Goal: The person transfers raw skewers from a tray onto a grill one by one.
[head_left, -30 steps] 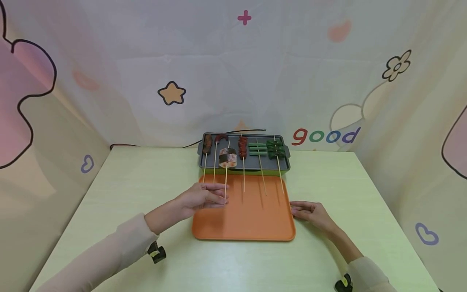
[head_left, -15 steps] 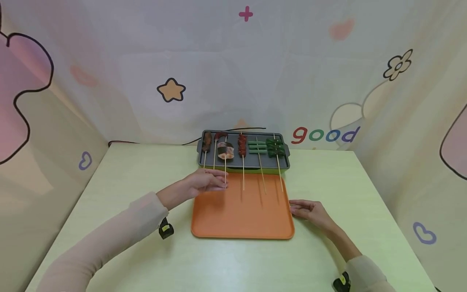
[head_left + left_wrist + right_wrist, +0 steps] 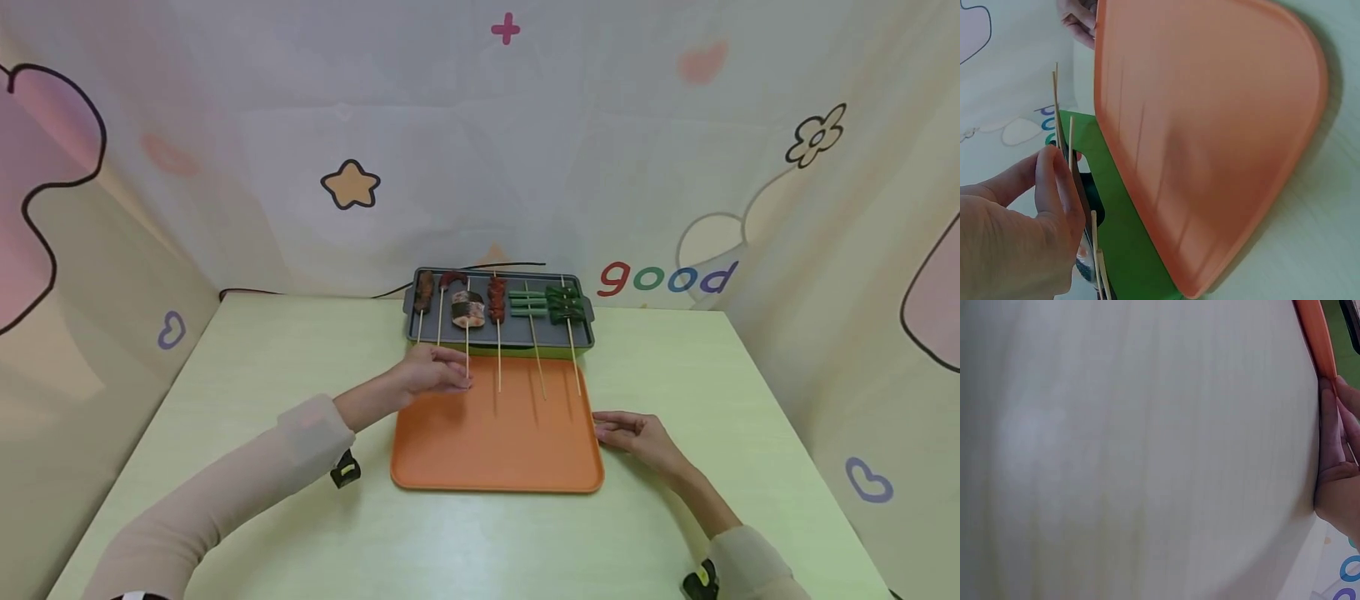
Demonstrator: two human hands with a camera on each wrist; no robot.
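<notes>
My left hand [image 3: 433, 371] pinches the stick of a skewer [image 3: 468, 310] whose thick pale piece has a dark band. That piece lies at the grill pan [image 3: 480, 335], between a curled dark red skewer [image 3: 453, 282] and a red meat skewer [image 3: 497, 300]; whether it touches the pan cannot be told. In the left wrist view, thumb and fingertips of the left hand [image 3: 1035, 212] meet near the stick. At the right edge of the orange tray [image 3: 498, 450], my right hand [image 3: 643, 442] holds the rim; the right wrist view has the rim between its fingers [image 3: 1330, 422].
On the pan also lie a brown meat skewer [image 3: 424, 292], a green stalk skewer [image 3: 529, 302] and a dark green leafy skewer [image 3: 564, 305]. Their sticks overhang the tray's far part. The pan sits on a green base [image 3: 1125, 250]. A printed curtain [image 3: 450, 167] closes the back.
My left hand has moved forward, away from me, bringing the banded skewer down to the pan, then slightly right. The right hand stays at the tray's edge.
</notes>
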